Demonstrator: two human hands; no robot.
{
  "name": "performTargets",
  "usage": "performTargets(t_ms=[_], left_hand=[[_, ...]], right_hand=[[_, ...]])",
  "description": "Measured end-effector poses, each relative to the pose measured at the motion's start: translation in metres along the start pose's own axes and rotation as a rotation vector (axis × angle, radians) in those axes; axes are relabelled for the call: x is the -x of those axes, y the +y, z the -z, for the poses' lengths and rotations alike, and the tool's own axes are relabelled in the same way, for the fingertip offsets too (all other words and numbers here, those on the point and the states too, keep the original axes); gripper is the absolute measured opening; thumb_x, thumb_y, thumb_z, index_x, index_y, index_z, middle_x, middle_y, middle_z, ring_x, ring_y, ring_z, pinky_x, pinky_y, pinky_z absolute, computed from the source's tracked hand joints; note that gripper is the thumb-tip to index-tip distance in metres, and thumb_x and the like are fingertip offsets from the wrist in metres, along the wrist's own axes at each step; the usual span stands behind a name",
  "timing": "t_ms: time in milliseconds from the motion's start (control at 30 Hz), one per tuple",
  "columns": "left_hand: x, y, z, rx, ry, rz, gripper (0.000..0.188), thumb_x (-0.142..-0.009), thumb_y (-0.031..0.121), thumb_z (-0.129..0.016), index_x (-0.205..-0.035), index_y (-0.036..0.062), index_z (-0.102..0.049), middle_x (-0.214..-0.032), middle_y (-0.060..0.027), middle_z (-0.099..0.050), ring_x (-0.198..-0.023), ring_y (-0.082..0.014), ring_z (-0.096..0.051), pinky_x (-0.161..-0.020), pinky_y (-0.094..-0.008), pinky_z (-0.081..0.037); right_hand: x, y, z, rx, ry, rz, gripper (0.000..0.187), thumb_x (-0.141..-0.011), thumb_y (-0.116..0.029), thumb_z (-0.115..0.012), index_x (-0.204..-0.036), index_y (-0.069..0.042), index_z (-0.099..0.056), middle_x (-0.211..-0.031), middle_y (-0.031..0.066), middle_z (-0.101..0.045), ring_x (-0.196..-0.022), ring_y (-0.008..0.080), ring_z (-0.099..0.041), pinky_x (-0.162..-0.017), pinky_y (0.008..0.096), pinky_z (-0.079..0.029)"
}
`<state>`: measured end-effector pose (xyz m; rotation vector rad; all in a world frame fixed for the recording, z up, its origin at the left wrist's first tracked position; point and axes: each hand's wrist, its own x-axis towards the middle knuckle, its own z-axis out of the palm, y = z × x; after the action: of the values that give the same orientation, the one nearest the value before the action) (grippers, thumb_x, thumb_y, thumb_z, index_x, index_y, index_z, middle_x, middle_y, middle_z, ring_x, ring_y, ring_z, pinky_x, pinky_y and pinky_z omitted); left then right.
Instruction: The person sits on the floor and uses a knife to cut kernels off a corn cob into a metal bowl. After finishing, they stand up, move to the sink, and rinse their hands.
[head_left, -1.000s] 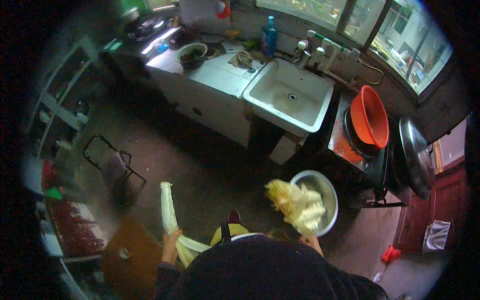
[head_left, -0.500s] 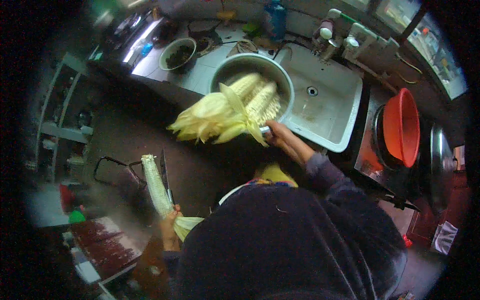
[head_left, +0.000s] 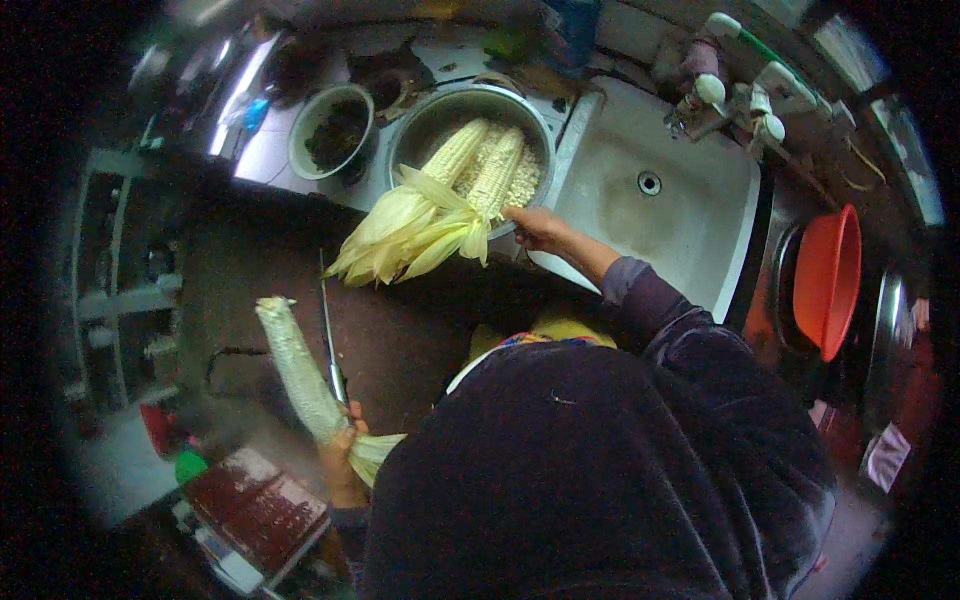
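My left hand (head_left: 345,450) is closed around the lower end of a bare-looking corn cob (head_left: 300,370), whose pulled-back husk hangs past the wrist. The same hand also holds a knife (head_left: 328,330), its narrow blade pointing up beside the cob. A round metal basin (head_left: 548,140) stands at the counter's edge, gripped at its near right rim by my right hand (head_left: 538,228). Inside lie two ears of corn (head_left: 458,150) on loose kernels. Their peeled-back pale husks (head_left: 400,235) hang over the near rim.
A white sink (head_left: 690,220) with taps (head_left: 710,90) is right of the basin. Left of it sits a bowl of dark greens (head_left: 335,135). An orange-red basin (head_left: 828,285) stands far right. A worn reddish-brown stool or table top (head_left: 255,500) is lower left.
The view has shifted, so the sink and basin appear in different places. The basin's corn, blurred before, is now sharp. Both hands keep their grips; the cob and knife blade stand farther apart.
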<state>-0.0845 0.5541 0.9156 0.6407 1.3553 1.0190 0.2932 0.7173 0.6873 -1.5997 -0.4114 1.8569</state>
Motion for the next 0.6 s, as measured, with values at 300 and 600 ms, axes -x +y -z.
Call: performTargets(t_ms=[300, 600], left_hand=[[-0.159, 0.067, 0.074, 0.004, -0.578, -0.07, 0.04, -0.076, -0.003, -0.05, -0.115, 0.0031, -0.04, -0.12, -0.0146, -0.045, -0.077, -0.0131, -0.051, -0.065, -0.0231, -0.045], [-0.177, 0.093, 0.015, 0.149, -0.828, -0.121, 0.042, -0.075, 0.0, -0.053, -0.111, 0.0051, -0.034, -0.102, -0.0124, -0.041, -0.078, -0.0171, -0.051, -0.058, -0.0219, -0.048]], right_hand=[[0.065, 0.024, 0.045, 0.032, 0.121, 0.245, 0.029, -0.08, -0.031, -0.054, -0.08, -0.003, -0.061, -0.053, 0.0001, -0.044, -0.043, 0.007, -0.037, -0.038, 0.0214, -0.029], [0.165, -0.16, 0.163, 1.059, 1.453, 0.539, 0.054, -0.078, -0.055, -0.044, -0.074, -0.005, -0.062, -0.077, 0.0169, -0.061, -0.07, 0.0326, -0.059, -0.059, 0.0424, -0.045]])
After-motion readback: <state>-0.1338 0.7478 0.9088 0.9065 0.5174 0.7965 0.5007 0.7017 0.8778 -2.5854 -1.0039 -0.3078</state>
